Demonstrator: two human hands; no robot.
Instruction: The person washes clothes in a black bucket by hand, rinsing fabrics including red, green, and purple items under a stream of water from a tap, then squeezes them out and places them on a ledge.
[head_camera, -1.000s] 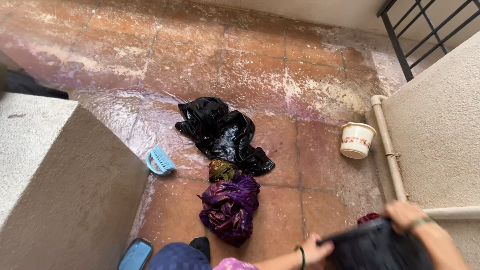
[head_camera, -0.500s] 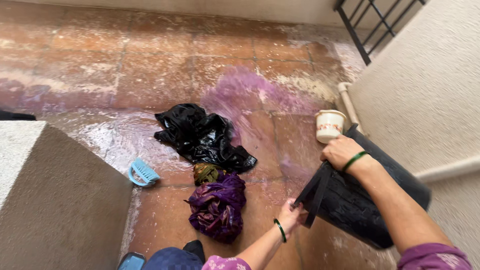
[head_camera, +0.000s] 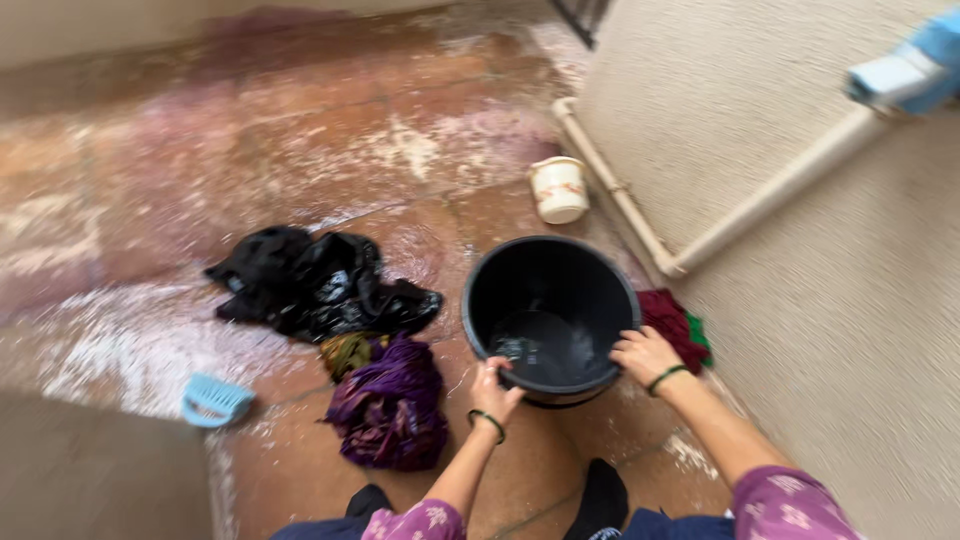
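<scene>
Both hands, left hand (head_camera: 492, 385) and right hand (head_camera: 645, 355), have a grip on the near rim of the black bucket (head_camera: 550, 315) standing upright on the wet floor (head_camera: 200, 180) beside the purple cloth (head_camera: 390, 405), so it looks set down, and loading it calls for letting go first.

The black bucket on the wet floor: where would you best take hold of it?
By the rim of the black bucket, from above, one hand each side. It stands upright and open, so the near rim is free; the left hand and right hand grip there.
</scene>
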